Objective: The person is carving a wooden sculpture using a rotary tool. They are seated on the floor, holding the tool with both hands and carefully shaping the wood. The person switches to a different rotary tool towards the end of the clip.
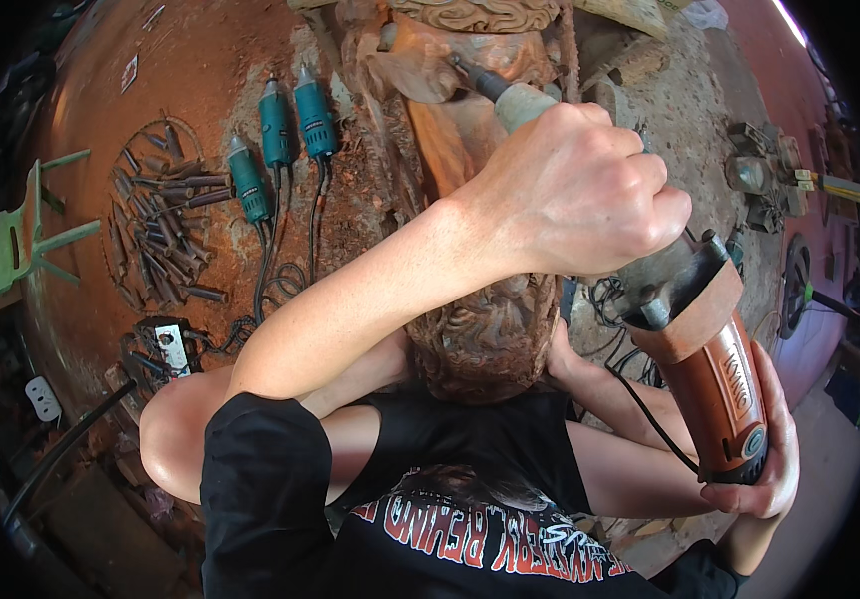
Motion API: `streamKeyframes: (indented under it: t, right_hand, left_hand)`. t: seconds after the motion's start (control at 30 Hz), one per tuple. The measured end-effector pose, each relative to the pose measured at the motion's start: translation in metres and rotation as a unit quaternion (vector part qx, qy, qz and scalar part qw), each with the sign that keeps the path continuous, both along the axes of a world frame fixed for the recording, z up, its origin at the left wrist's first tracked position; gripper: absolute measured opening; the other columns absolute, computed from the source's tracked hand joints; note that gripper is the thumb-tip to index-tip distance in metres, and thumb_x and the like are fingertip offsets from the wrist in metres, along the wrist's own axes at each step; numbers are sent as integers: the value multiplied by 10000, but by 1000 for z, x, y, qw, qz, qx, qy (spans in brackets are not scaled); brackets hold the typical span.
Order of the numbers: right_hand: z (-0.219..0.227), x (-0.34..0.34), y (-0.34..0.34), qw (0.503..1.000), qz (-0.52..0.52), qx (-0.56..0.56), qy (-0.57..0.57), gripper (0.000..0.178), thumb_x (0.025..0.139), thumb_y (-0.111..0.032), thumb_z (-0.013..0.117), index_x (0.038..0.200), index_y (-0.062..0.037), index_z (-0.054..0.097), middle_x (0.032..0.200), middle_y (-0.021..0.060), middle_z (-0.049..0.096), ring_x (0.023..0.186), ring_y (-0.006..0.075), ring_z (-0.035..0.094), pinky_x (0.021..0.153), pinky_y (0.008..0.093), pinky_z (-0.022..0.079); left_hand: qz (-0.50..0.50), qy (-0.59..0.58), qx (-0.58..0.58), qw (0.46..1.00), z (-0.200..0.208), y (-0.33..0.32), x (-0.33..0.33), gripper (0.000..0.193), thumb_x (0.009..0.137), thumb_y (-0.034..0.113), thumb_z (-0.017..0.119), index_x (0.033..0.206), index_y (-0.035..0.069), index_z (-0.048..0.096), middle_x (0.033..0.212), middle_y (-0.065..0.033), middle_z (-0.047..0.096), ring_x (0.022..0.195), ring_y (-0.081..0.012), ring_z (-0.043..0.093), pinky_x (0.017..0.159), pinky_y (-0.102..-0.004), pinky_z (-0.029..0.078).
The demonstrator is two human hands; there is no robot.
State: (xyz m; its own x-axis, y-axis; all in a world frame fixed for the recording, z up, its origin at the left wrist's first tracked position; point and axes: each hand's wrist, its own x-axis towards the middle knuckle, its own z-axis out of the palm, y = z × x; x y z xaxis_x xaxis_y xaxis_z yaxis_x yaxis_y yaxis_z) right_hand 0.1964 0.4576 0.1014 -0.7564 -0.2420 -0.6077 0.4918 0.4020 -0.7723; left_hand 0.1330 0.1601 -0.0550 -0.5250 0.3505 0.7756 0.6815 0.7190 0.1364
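An electric carving tool (714, 384) with an orange body, dark metal collar and pale front grip slants across the view. My left hand (584, 195) is closed in a fist around its front part, and my left forearm crosses over the work. Around the rear end of the orange body my right hand (769, 464) is wrapped. The narrow tip (462, 65) reaches the reddish-brown wood carving (485, 344) near its far end; whether it touches cannot be made out. The carving lies lengthwise between my bare legs, its middle partly hidden by my left arm and hand.
Left on the dusty floor lie three teal handheld grinders (277, 125) with cords, and a heap of carving chisels (165, 225). Beyond is a green plastic stool (20, 230). A white power strip (170, 347) sits by my left knee. Metal machine parts (759, 175) stand right.
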Motion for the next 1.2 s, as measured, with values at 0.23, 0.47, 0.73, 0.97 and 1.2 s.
streamKeyframes:
  t: [0.23, 0.47, 0.73, 0.97, 1.2]
  right_hand:
    - [-3, -5, -1, 1000, -8, 4, -1, 1339, 398, -54, 813, 1584, 131, 220, 1525, 295, 457, 1422, 363, 488, 1209, 399, 330]
    - [-4, -6, 2, 1000, -22, 7, -6, 1335, 401, -48, 810, 1586, 128, 221, 1526, 296, 456, 1424, 365, 485, 1207, 400, 334]
    - [-1, 27, 8, 996, -94, 11, -7, 1329, 405, -41, 808, 1587, 124, 223, 1527, 297, 455, 1427, 367, 482, 1205, 401, 339]
    - [-9, 35, 23, 998, -57, 14, -4, 1319, 438, -74, 820, 1598, 107, 220, 1511, 287, 475, 1394, 366, 517, 1162, 380, 392]
    - [-11, 18, 21, 999, -25, -2, -22, 1318, 460, -88, 840, 1600, 112, 210, 1521, 284, 467, 1410, 346, 501, 1176, 371, 364]
  left_hand:
    - [5, 2, 2, 1000, -1, -4, -5, 106, 700, 197, 690, 708, 150, 595, 595, 31, 498, 570, -153, 605, 513, -305, 496]
    - [6, 1, 1, 1000, 0, -4, -7, 122, 703, 201, 683, 680, 153, 574, 592, 29, 508, 564, -152, 603, 503, -301, 492]
    - [-21, 15, 17, 1000, 2, 22, -3, 149, 695, 189, 675, 647, 161, 538, 593, 36, 467, 581, -128, 581, 523, -281, 472]
    - [-75, 0, 11, 997, -1, 37, -12, 151, 701, 188, 676, 658, 152, 536, 612, 31, 479, 604, -136, 583, 549, -294, 465]
    - [-69, -14, -7, 998, -2, 36, -17, 106, 705, 192, 675, 712, 147, 579, 631, 27, 492, 609, -145, 588, 557, -298, 479]
